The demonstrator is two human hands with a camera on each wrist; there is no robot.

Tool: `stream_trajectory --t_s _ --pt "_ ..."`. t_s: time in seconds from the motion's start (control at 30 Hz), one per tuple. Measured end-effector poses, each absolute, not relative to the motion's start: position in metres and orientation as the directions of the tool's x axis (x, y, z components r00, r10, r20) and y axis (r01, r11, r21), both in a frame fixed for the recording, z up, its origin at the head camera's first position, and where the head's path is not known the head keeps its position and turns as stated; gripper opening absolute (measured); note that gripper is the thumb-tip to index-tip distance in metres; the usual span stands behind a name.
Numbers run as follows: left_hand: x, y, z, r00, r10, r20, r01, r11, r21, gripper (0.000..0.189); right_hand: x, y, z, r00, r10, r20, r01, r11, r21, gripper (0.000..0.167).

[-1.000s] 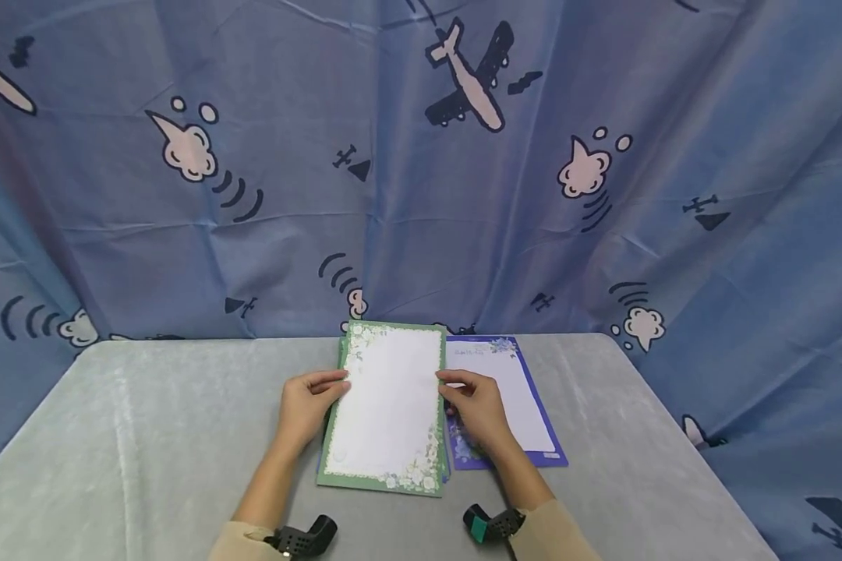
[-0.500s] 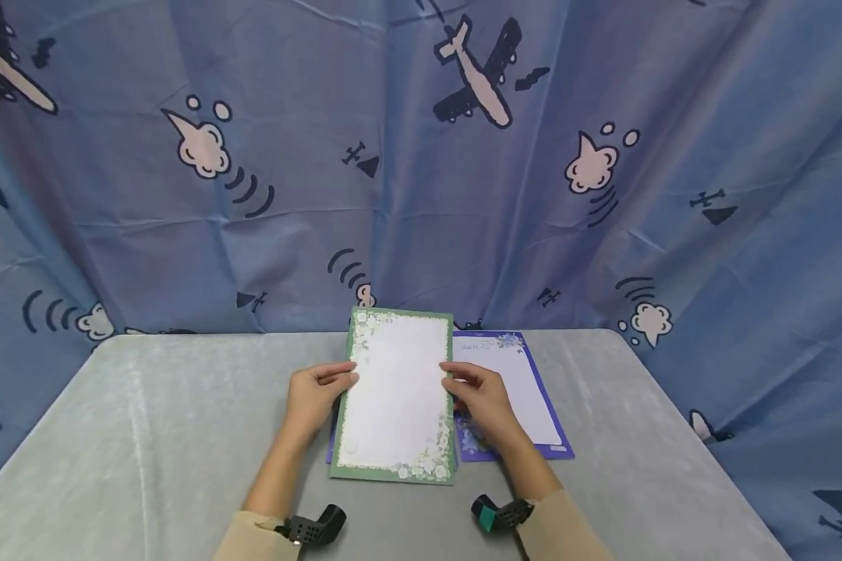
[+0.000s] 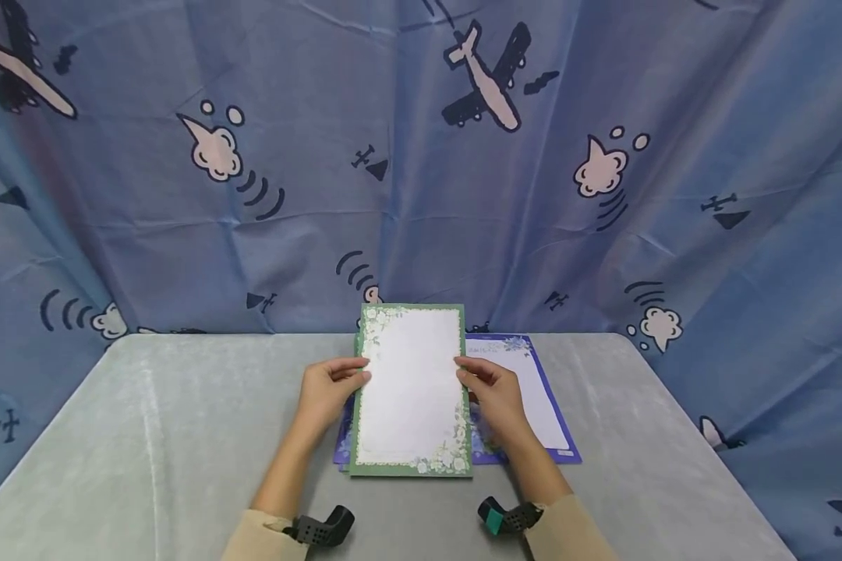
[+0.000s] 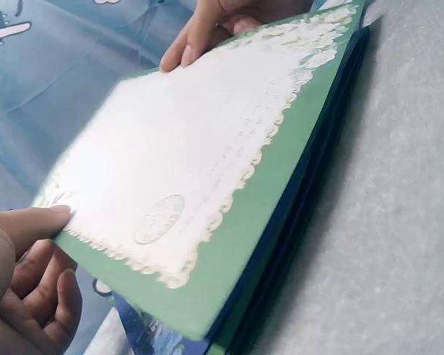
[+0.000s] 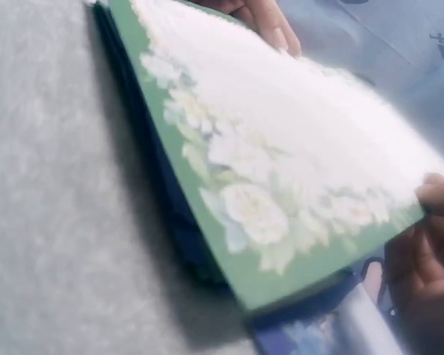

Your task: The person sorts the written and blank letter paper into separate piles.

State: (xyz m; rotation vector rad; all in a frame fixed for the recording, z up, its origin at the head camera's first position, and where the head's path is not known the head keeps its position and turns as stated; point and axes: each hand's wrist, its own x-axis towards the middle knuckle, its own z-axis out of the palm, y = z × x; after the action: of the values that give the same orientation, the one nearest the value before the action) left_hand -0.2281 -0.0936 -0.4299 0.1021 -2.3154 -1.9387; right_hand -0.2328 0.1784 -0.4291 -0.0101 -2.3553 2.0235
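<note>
Grey table (image 3: 203, 436); green-bordered sheet (image 3: 412, 386) between left hand (image 3: 327, 389) and right hand (image 3: 498, 394), both pinching its side edges

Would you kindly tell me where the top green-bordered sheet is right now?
In the head view, the green-bordered sheet is near the middle, between the left hand and right hand, with a purple-bordered sheet to its right.

Soft, even light, with glare on the green-bordered floral sheet (image 3: 410, 389).
The head view is fairly crisp; both wrist views bleach the sheet's white middle, and the right one is hazy and blurred. Soft shadow edges the stack beneath (image 4: 300, 200) on the grey worktop (image 3: 203, 428). Faint sheen streaks the blue curtain (image 3: 309, 93).
</note>
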Motion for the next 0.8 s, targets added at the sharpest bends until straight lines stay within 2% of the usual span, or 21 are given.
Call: stream_trajectory --t_s 0.2,0.37,0.8 --pt "-0.228 -0.097 -0.426 -0.975 -0.214 0.059 0.028 0.145 0.989 0.022 -0.231 0.175 -0.421 -0.999 -0.015 0.036 -0.038 0.138 -0.990 0.034" --pt "-0.227 -0.102 -0.418 -0.972 -0.229 0.049 0.024 0.110 0.994 0.024 -0.226 0.172 -0.414 -0.996 -0.023 0.081 -0.084 0.135 -0.987 0.032" --pt "-0.222 -0.117 -0.392 -0.965 -0.248 0.080 0.036 0.177 0.984 0.023 -0.227 0.161 -0.384 -0.992 -0.101 0.074 -0.092 0.184 -0.979 0.033"
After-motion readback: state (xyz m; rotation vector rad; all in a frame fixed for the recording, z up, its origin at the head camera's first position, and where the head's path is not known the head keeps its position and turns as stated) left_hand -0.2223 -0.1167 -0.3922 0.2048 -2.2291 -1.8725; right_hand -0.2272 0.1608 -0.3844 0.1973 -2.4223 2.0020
